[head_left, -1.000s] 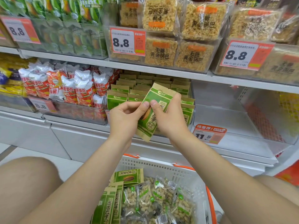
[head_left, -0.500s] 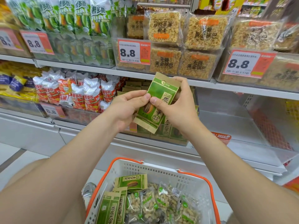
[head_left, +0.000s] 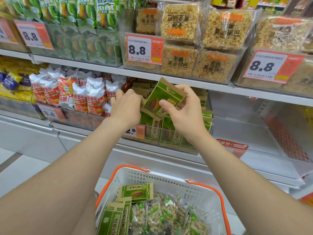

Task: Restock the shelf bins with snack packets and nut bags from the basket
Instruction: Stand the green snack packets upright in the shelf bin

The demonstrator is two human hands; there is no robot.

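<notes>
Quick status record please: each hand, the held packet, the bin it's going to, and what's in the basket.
right hand: pinches the seed packet
seed packet: green, tilted, over the seed bin, not yet in
left hand: beside it, fingers down among the binned packets; grip unclear
seed bin: holds matching packets
basket: green packets and clear nut bags inside

Person: two forearms, bare all the way to the frame edge. left hand (head_left: 126,108) bare, knuckles visible. right hand (head_left: 186,114) bare, thumbnail short and plain. Wrists slim, arms smooth.
</notes>
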